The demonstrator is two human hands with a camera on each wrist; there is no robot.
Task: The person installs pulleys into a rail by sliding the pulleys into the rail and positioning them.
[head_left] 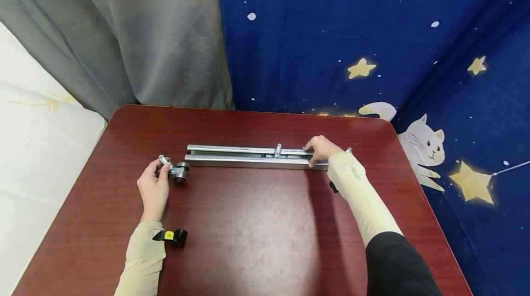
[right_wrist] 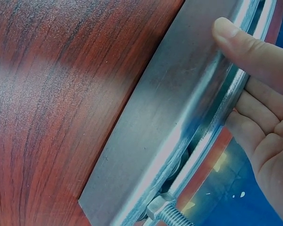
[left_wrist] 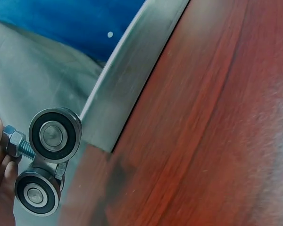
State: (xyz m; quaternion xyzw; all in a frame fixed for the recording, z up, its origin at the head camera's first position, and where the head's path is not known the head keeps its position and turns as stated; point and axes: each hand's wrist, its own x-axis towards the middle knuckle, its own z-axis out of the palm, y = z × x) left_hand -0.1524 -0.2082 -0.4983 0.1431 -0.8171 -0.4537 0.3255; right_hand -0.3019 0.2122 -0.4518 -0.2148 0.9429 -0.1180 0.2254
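A metal roller trolley (head_left: 180, 171) with paired bearing wheels and a threaded bolt is in my left hand (head_left: 154, 190), just off the left end of a slotted steel rail (head_left: 248, 162). Fingers and thumb pinch the trolley by its bolt and nut (left_wrist: 14, 141), and two of its wheels (left_wrist: 53, 135) face the left wrist camera. Toward the rail's right end, my right hand (head_left: 320, 148) grips it across the slot, thumb on the near wall. One bolt (head_left: 278, 149) stands up from the slot mid-rail. Another bolt (right_wrist: 167, 209) sticks out near the right end, its wheels mostly hidden inside.
The rail lies lengthwise on a reddish-brown wooden table (head_left: 248, 231), toward its far edge. A grey curtain (head_left: 165, 33) and a blue star-patterned curtain (head_left: 310, 33) hang behind. White cloth (head_left: 41, 148) lies along the left side.
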